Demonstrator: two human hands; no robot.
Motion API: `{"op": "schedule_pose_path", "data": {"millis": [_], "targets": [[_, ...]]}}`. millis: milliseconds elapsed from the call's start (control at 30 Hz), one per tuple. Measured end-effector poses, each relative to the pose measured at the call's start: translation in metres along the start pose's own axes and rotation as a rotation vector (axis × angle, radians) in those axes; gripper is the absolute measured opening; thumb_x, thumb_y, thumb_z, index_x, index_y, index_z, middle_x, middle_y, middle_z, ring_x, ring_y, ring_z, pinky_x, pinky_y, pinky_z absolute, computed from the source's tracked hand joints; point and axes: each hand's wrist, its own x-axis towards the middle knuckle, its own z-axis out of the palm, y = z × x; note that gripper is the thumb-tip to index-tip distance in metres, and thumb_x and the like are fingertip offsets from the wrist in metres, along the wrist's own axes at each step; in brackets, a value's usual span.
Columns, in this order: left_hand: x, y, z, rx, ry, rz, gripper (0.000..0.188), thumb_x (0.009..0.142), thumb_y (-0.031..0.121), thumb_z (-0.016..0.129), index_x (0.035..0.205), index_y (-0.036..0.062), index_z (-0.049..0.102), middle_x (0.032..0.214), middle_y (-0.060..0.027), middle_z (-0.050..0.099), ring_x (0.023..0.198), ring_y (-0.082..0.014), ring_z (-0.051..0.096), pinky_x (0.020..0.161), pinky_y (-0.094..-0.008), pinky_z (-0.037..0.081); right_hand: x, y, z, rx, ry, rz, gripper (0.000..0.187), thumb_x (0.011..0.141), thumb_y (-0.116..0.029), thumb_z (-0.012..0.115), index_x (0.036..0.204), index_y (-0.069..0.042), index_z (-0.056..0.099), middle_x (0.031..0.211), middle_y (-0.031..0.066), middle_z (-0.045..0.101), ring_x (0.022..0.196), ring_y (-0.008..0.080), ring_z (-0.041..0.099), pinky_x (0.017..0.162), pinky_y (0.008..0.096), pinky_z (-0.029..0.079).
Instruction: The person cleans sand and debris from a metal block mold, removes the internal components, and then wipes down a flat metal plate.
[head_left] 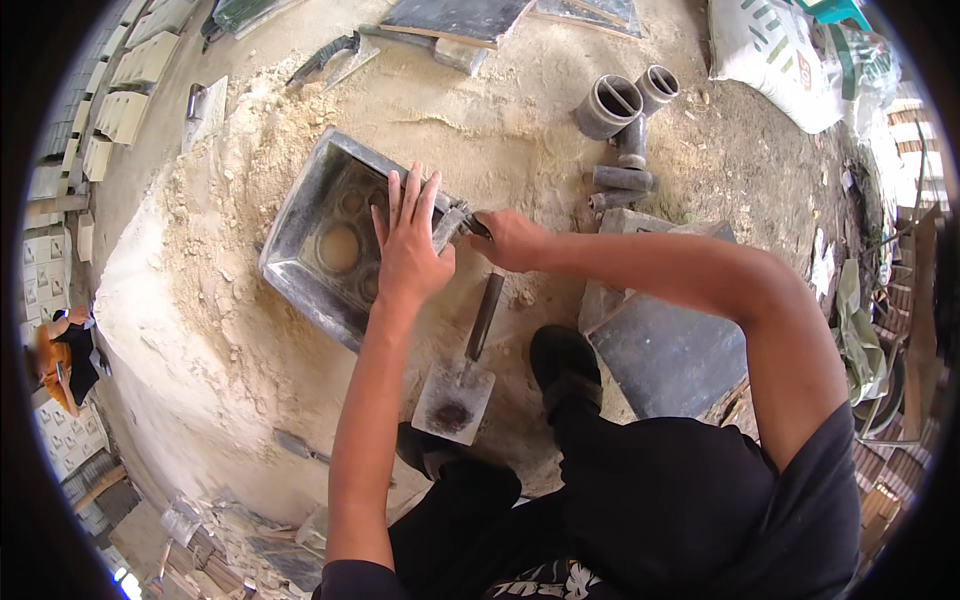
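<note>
I have the box (297, 210) lying on the dusty floor (215, 345) ahead of the feet: dark grey, four-sided, its sloping walls scuffed pale, with round shapes across its base, one of them tan. I see the left hand (412, 262) laid over the box's right side, fingers straight and slightly spread. The right hand (512, 240) has its fingers curled around a dark handle (480, 230) beside the metal fitting (448, 226) at the box's right corner. A square-bladed trowel (453, 400) lies near the shoes (565, 360).
</note>
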Motion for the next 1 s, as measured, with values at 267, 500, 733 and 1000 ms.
{"op": "schedule_pose_path", "data": {"millis": [267,500,733,1000], "targets": [[0.011,-0.008,-0.011,0.138,0.021,0.162,0.072,0.067,0.023,0.071,0.130,0.0022,0.043,0.138,-0.0155,0.041,0.140,-0.0316,0.027,0.117,-0.0588,0.008,0.006,0.007,-0.018,0.500,-0.259,0.276,0.045,0.098,-0.039,0.052,0.103,0.004,0.066,0.085,0.0155,0.070,0.076,0.0216,0.069,0.072,0.0325,0.054],[0.019,-0.018,-0.006,-0.012,0.048,0.251,0.067,0.063,0.022,0.071,0.121,-0.0023,0.049,0.128,-0.0170,0.048,0.133,-0.0321,0.037,0.119,-0.0475,0.018,0.000,0.006,-0.005,0.780,-0.084,0.485,0.046,0.099,-0.040,0.051,0.113,0.003,0.058,0.087,0.0130,0.067,0.077,0.0232,0.068,0.072,0.0353,0.055],[0.016,-0.020,-0.007,-0.070,0.058,0.248,0.063,0.063,0.018,0.070,0.119,-0.0030,0.051,0.126,-0.0172,0.049,0.130,-0.0325,0.040,0.118,-0.0461,0.022,-0.007,-0.003,-0.004,-0.381,0.065,-0.103,0.039,0.095,-0.036,0.058,0.104,0.002,0.060,0.091,0.0182,0.067,0.081,0.0210,0.069,0.067,0.0353,0.053],[0.020,-0.017,-0.003,-0.101,0.078,0.261,0.062,0.063,0.017,0.069,0.119,-0.0008,0.051,0.124,-0.0172,0.050,0.130,-0.0324,0.041,0.118,-0.0454,0.023,0.005,0.032,-0.008,0.729,0.011,0.456,0.036,0.095,-0.033,0.058,0.106,0.002,0.060,0.093,0.0173,0.067,0.078,0.0245,0.067,0.069,0.0372,0.052]]}}
